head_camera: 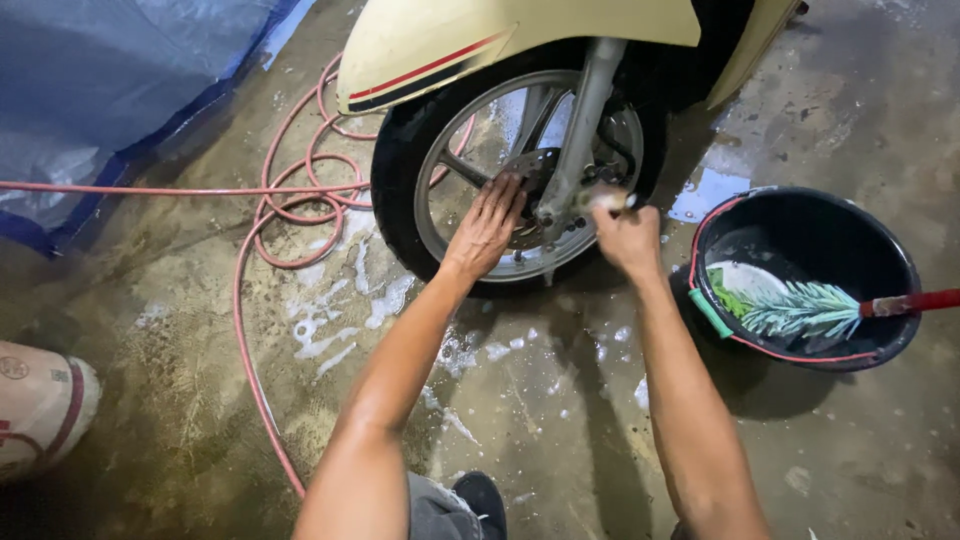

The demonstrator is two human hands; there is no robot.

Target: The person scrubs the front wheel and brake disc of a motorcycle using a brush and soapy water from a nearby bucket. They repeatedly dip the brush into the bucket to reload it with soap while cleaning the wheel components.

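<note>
You scrub a scooter's front wheel (520, 175) on the wet floor.
Your left hand (487, 225) lies flat, fingers released, on the spokes; your right hand (627, 235) clenches what seems a sponge (603, 198) at the fork; next, steady rubbing.

Bare forearms, no sleeves, grey shorts (437, 510) and a dark shoe (482, 500).

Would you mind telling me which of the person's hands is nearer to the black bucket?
The right hand. It is by the wheel's fork, just left of the black bucket. The left hand lies flat on the wheel, farther left.
</note>
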